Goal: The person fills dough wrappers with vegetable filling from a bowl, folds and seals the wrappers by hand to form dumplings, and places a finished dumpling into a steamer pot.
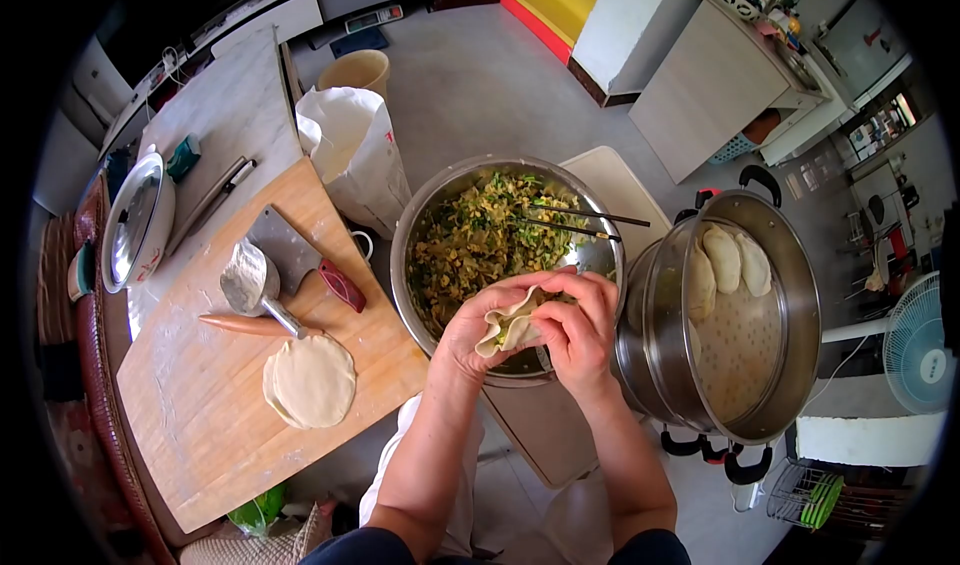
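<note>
A partly folded dumpling point(510, 325) with green filling showing is held over the front of a steel bowl point(402, 295). My left hand point(468, 327) cups it from the left, fingers curled round it. On the right, my right hand point(578, 330) pinches its edge between thumb and fingers. Chopped green and yellow filling point(470, 235) lies in the bowl, with two dark chopsticks point(590, 222) resting across its right side. Flat round dough wrappers point(310, 382) lie on the wooden board point(200, 445) at the left.
A steamer pot point(790, 335) on the right holds several folded dumplings point(738, 262). On the board are a cleaver point(283, 248), a metal scoop point(250, 280) and a rolling pin point(240, 326). A white sack point(355, 160) stands behind the board. A fan point(920, 360) is far right.
</note>
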`<action>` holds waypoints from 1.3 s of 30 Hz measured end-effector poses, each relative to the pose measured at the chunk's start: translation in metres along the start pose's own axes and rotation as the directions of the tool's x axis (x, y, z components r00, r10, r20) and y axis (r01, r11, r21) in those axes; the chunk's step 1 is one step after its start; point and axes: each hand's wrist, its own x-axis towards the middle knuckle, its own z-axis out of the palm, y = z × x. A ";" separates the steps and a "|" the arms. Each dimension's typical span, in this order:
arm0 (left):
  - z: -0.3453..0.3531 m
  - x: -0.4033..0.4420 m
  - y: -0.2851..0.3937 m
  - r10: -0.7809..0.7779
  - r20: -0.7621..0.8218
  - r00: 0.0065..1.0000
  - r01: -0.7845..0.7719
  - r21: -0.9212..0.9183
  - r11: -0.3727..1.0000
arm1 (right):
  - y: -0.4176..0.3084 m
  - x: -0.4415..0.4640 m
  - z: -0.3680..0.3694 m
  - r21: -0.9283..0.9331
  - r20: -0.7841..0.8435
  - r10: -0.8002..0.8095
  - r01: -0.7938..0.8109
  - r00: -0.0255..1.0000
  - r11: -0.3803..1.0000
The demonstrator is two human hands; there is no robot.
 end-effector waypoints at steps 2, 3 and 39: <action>-0.004 -0.001 -0.001 0.002 -0.004 1.000 -0.002 0.020 1.000 | 0.002 0.000 0.000 0.000 -0.003 -0.014 0.014 1.000 1.000; 0.003 -0.003 -0.001 0.014 -0.026 1.000 -0.013 0.039 0.999 | 0.002 0.000 0.000 -0.006 0.001 -0.020 0.020 1.000 1.000; -0.024 -0.002 -0.007 -0.053 -0.041 0.998 0.047 -0.132 0.990 | 0.007 0.006 -0.012 0.205 0.156 0.172 -0.202 0.973 0.958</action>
